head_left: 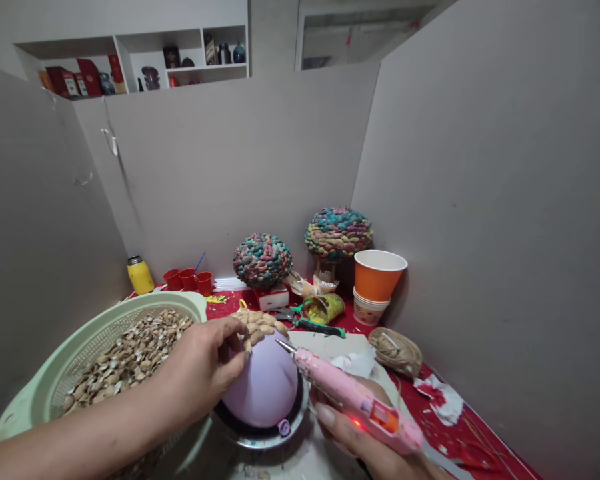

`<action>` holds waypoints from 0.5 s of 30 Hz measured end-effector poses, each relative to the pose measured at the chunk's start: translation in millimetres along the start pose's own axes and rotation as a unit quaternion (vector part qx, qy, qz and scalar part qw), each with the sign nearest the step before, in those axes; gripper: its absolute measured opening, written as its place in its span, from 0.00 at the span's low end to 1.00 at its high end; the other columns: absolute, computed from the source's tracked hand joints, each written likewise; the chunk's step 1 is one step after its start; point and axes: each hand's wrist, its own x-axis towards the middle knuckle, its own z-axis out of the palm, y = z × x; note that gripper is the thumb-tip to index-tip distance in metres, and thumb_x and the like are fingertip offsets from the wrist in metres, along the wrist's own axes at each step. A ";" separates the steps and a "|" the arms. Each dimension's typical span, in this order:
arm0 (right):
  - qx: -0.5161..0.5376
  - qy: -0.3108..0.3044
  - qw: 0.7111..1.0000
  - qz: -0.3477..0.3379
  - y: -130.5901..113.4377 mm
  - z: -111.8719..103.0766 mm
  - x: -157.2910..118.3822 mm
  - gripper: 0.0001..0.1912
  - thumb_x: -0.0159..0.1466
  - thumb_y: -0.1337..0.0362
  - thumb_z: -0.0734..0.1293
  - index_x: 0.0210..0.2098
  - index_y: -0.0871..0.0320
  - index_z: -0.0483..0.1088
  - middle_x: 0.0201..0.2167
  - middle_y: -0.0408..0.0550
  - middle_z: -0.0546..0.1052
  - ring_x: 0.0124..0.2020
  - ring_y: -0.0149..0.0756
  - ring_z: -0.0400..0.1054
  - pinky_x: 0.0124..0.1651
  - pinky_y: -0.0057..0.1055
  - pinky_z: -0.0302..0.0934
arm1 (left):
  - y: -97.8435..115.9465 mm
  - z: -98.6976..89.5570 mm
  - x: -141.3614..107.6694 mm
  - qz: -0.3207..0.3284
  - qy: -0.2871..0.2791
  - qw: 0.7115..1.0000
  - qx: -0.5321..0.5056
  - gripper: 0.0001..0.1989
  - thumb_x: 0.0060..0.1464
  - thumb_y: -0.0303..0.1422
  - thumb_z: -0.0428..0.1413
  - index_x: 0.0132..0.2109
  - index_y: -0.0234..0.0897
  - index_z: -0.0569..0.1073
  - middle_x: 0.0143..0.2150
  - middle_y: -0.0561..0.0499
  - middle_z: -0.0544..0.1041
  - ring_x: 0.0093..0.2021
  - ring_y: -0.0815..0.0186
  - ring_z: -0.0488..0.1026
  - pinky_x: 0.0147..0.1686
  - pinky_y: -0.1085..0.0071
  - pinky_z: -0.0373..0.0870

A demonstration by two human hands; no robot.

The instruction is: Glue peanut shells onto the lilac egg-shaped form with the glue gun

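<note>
A lilac balloon (261, 390) sits knot-side toward me in a round bowl (250, 443). Peanut shells (261, 325) cover part of its top. My left hand (203, 363) reaches over the balloon's left side, thumb and fingers closed at the edge of these shells, seemingly on a peanut shell. My right hand (363, 437) grips a pink hot glue gun (333, 380) with a red light glowing on it. The metal nozzle points left, close to the balloon's upper right side. On the left, a green colander (40, 373) holds many loose peanut shells.
Two colourful shell-covered balls (263, 260) stand at the back. Behind the balloon lie pliers (320, 327) and a yellow cup (325, 309). Orange paper cups (379, 277) and a twine ball (396, 350) are right. Red cups (187, 279) and a yellow bottle (140, 275) stand back left. Grey panels enclose the table.
</note>
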 end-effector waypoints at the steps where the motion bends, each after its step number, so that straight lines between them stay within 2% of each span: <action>1: -0.008 -0.001 1.000 0.003 -2.5 0.0 -0.7 0.28 0.58 0.44 0.69 0.51 0.54 0.75 0.46 0.55 0.79 0.46 0.55 0.72 0.50 0.46 0.68 | -0.3 0.1 0.5 -0.004 -0.003 1.000 -0.005 0.03 0.49 0.26 0.52 0.32 0.37 0.70 0.26 0.53 0.72 0.25 0.68 0.66 0.26 0.71 0.61; 5: -0.022 -0.007 1.000 0.018 -9.1 0.6 -2.1 0.27 0.58 0.46 0.70 0.51 0.55 0.76 0.45 0.55 0.79 0.49 0.55 0.71 0.55 0.46 0.64 | -1.7 1.4 0.8 -0.019 -0.010 1.000 -0.020 0.02 0.49 0.27 0.53 0.31 0.37 0.70 0.25 0.54 0.71 0.24 0.68 0.66 0.25 0.72 0.61; 8: -0.001 -0.001 1.000 0.018 -7.6 1.2 -0.5 0.27 0.59 0.47 0.70 0.53 0.54 0.74 0.51 0.54 0.76 0.55 0.54 0.68 0.58 0.46 0.61 | -2.7 2.5 0.0 -0.022 -0.010 0.999 -0.024 0.01 0.50 0.28 0.53 0.31 0.37 0.70 0.25 0.54 0.71 0.24 0.68 0.65 0.25 0.72 0.61; 10: 0.018 -0.020 1.000 0.011 -4.9 0.6 1.3 0.27 0.60 0.48 0.69 0.56 0.53 0.71 0.56 0.53 0.73 0.60 0.53 0.63 0.61 0.45 0.59 | -3.4 1.9 -0.3 -0.020 -0.004 0.999 -0.026 0.02 0.50 0.28 0.53 0.30 0.37 0.69 0.24 0.55 0.71 0.24 0.68 0.65 0.25 0.72 0.61; 13: 0.034 -0.052 0.998 0.006 -1.0 -1.7 2.3 0.27 0.61 0.50 0.69 0.57 0.52 0.70 0.58 0.52 0.71 0.61 0.52 0.61 0.62 0.45 0.57 | -4.9 -1.0 0.1 -0.020 0.011 0.999 -0.030 0.02 0.50 0.28 0.53 0.31 0.37 0.71 0.24 0.54 0.72 0.25 0.68 0.67 0.26 0.71 0.62; 15: 0.030 -0.047 0.998 0.008 0.7 -3.0 0.9 0.28 0.60 0.50 0.69 0.58 0.52 0.70 0.58 0.53 0.71 0.61 0.53 0.61 0.62 0.47 0.57 | -6.3 -3.2 0.8 -0.022 0.019 0.999 -0.028 0.04 0.50 0.28 0.54 0.34 0.36 0.73 0.25 0.53 0.73 0.25 0.67 0.67 0.26 0.71 0.63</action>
